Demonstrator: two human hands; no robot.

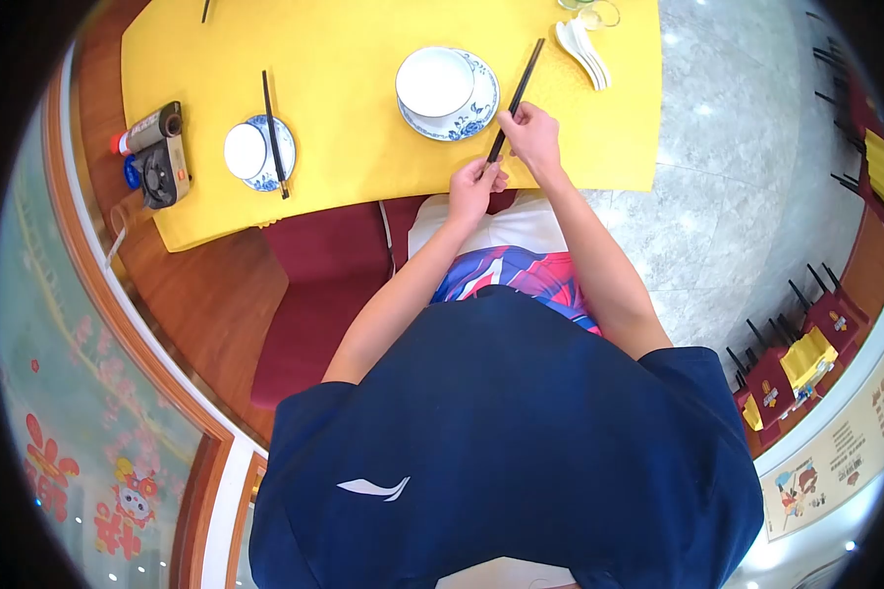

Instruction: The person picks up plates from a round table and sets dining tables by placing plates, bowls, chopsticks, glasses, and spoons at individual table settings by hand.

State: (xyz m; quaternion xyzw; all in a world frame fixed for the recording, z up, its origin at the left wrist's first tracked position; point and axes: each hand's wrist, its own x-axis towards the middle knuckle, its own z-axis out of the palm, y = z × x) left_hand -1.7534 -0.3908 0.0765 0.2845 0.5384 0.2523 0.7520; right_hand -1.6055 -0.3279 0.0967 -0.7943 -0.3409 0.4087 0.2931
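Observation:
A pair of black chopsticks (527,75) slants up over the table, held by both of my hands. My left hand (473,188) is closed around the lower end near the table's front edge. Higher up, my right hand (532,137) pinches the shafts. Just left of the chopsticks, a white bowl (435,82) rests on a blue-and-white patterned plate (477,120). Several white spoons (583,56) lie stacked to the upper right of my hands.
On the yellow tablecloth (344,108), a smaller white bowl (245,151) and other black chopsticks (273,128) sit on a saucer (283,157). A dark boxy device (159,172) stands at the left edge. Glasses (599,14) stand top right; a red chair (329,265) is below.

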